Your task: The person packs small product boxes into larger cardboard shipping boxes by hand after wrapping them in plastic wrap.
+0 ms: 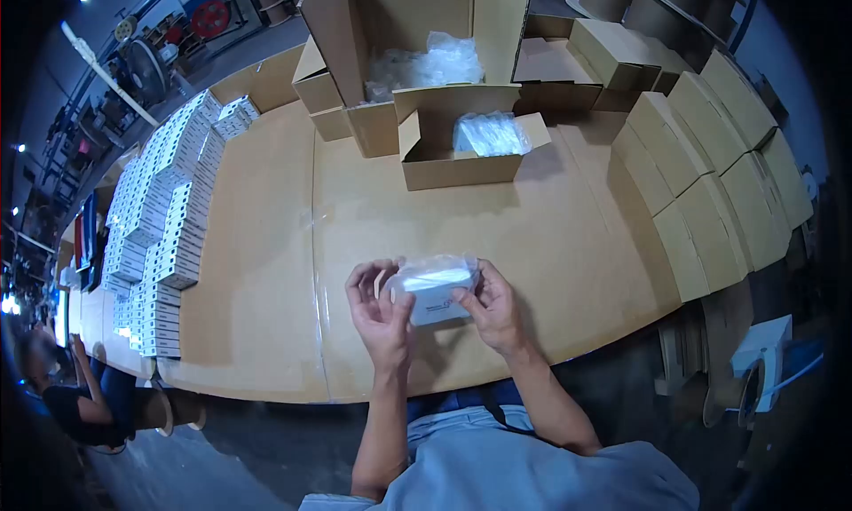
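Observation:
A small white device (435,308) with dark print on its face is held over the cardboard-covered table, a clear plastic wrap (435,267) around its upper part. My left hand (379,311) grips its left side, thumb at the edge and fingers curled behind. On the right side, my right hand (490,308) pinches it, with the thumb lying on the front face. Beyond my hands stands a small open cardboard box (461,172) with a plastic-wrapped item (491,134) inside.
Stacks of small white boxes (169,174) line the left edge. A large open carton (413,23) holding plastic bags (439,63) is at the back. Closed brown boxes (710,191) are stacked on the right. Another person (84,391) is at the far left.

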A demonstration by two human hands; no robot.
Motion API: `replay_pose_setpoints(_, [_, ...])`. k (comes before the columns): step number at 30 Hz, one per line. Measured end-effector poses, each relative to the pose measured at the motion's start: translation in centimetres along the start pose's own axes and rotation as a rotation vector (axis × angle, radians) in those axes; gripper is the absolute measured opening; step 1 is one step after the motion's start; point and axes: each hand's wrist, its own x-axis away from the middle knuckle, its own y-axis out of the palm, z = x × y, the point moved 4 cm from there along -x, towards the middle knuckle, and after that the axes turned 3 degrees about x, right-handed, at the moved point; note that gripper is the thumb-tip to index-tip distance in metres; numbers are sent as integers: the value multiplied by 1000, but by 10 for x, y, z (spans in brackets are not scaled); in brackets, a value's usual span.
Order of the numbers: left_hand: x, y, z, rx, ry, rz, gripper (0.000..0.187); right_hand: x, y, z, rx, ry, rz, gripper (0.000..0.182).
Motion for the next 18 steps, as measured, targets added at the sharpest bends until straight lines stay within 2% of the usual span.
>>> replay_pose_setpoints(3, [-3, -27, -15, -285, -236, -314, 63, -4, -6, -6, 5, -73, -20, 36])
replay_pose_setpoints(4, [5, -26, -17, -179, -402, -273, 50, -4, -7, -9, 28, -96, -46, 33])
replay_pose_setpoints(7, [10, -28, -22, -114, -640, -242, 37, -5, -8, -9, 64, -119, -123, 28])
replay_pose_setpoints(8, [12, -23, -21, -84, -585, -196, 27, -5, -8, -8, 70, -118, -146, 27])
replay_pose_setpoints(11, [15, -21, -23, -126, -507, -157, 22, -7, -7, -18, 160, -81, -96, 18])
replay_pose_setpoints(14, [18, -25, -25, -275, -570, -62, 20, -8, -11, -25, 516, -154, -89, 17])
replay_pose_setpoints(17, [17, -28, -26, -319, -553, -35, 23, -5, -10, -27, 137, 136, -155, 18])
replay_pose_setpoints(18, [17, -27, -26, -295, -560, -37, 24, -5, -14, -24, 83, 149, -137, 18])
